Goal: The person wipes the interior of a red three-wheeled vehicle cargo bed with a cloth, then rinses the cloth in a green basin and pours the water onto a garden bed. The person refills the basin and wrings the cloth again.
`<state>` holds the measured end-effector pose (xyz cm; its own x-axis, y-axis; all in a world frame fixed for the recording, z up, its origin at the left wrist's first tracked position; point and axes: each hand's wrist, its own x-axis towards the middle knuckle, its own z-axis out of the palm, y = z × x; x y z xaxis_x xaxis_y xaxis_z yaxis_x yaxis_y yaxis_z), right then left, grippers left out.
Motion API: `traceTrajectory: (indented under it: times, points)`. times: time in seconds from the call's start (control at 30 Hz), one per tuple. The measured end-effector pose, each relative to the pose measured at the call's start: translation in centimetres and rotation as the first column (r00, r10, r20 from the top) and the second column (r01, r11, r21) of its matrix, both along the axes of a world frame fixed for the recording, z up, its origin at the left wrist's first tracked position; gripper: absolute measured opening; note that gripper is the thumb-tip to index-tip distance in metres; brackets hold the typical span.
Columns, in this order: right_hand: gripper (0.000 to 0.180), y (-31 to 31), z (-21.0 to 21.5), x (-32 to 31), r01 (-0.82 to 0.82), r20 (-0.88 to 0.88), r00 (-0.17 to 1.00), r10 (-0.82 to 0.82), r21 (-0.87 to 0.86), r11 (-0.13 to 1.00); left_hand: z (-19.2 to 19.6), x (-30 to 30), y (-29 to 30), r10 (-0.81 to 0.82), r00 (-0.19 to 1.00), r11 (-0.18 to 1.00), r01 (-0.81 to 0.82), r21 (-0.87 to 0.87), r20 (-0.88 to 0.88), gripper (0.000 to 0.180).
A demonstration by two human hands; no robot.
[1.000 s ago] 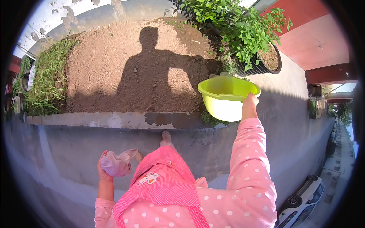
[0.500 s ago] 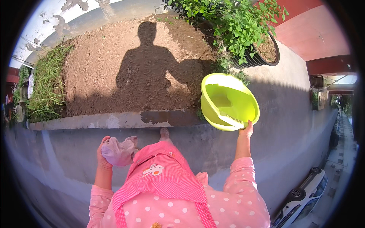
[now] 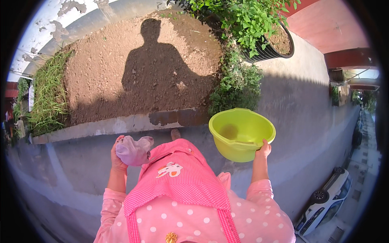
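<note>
A yellow-green plastic basin (image 3: pixel 242 139) hangs in the air right of my apron, its opening tipped slightly away from level. My right hand (image 3: pixel 264 150) grips its near right rim, thumb on top and fingers under the edge. No water shows in it; a dark round patch lies on the inner wall. On the left, my left hand (image 3: pixel 117 153) is closed round a bunched lilac-pink cloth (image 3: pixel 133 150), which looks damp and crumpled. The fingers behind the cloth are partly hidden. My pink checked apron (image 3: pixel 178 174) spreads between both arms.
Ahead lies a bare soil bed (image 3: pixel 93 81) behind a low concrete curb (image 3: pixel 117 126). Grass (image 3: pixel 48 93) grows at its left end, leafy plants (image 3: pixel 237 83) at its right. A black pot (image 3: pixel 279 42) stands beyond. A white car (image 3: pixel 324 200) is at lower right.
The basin has come down and nearer, turning from strongly tipped to almost upright. My left hand with the cloth has shifted slightly right and up.
</note>
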<state>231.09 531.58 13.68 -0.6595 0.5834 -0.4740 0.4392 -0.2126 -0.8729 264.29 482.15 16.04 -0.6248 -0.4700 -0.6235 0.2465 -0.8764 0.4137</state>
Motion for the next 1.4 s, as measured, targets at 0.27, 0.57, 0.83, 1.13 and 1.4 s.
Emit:
traceTrajectory:
  times: [0.27, 0.57, 0.83, 1.13, 1.4]
  points:
    - [0.016, -2.6, 0.5, -6.8, -0.283, 0.038, 0.956, 0.289, 0.360, 0.889, 0.0, 1.2, 0.6, 0.051, 0.999, 0.998, -0.050, -0.042, 0.019, 0.026]
    - [0.027, -14.1, 0.4, -13.2, -0.609, 0.524, 0.700, 0.485, 0.793, 0.022, 0.7, 4.0, 0.7, 0.165, 0.983, 0.985, -0.160, -0.059, 0.087, 0.024]
    - [0.029, -17.2, -0.3, -10.5, -0.591, 0.710, 0.490, 0.505, 0.697, -0.407, 1.2, 10.2, 0.8, 0.245, 0.966, 0.968, -0.239, -0.081, 0.077, 0.024]
    - [0.032, -20.2, 2.4, -2.4, -0.487, 0.601, 0.608, 0.519, 0.799, -0.354, -2.0, 23.3, 0.3, 0.423, 0.906, 0.903, -0.422, -0.080, -0.010, 0.025]
    - [0.035, -24.9, 1.6, 11.8, -0.572, -0.102, 0.772, 0.628, 0.320, 0.755, -1.5, 44.0, -1.4, 0.751, 0.657, 0.657, -0.753, -0.030, -0.064, 0.037]
